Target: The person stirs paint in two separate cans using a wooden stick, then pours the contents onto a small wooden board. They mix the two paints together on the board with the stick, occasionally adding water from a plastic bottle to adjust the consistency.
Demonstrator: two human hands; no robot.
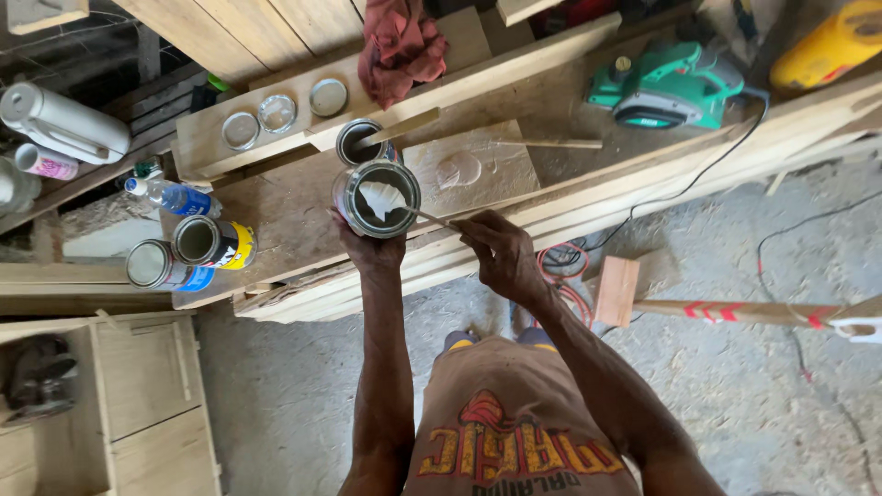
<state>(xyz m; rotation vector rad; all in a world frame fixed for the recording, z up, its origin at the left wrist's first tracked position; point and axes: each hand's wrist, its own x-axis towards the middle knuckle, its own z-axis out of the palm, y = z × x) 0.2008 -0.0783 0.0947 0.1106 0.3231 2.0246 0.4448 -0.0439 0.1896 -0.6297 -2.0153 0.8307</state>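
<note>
**Open tin, stick in paste**

Left hand wraps around open tin, holding it just above desk. Right hand pinches thin stick, tip in white paste inside tin. Second open tin just behind; three lids on plank.

An open metal can (white paste inside) stands upright on the workbench, thin stick dipped in.

I see: white paste in silver can, green planer, red rag, yellow-labelled can, red-striped stick.
</note>
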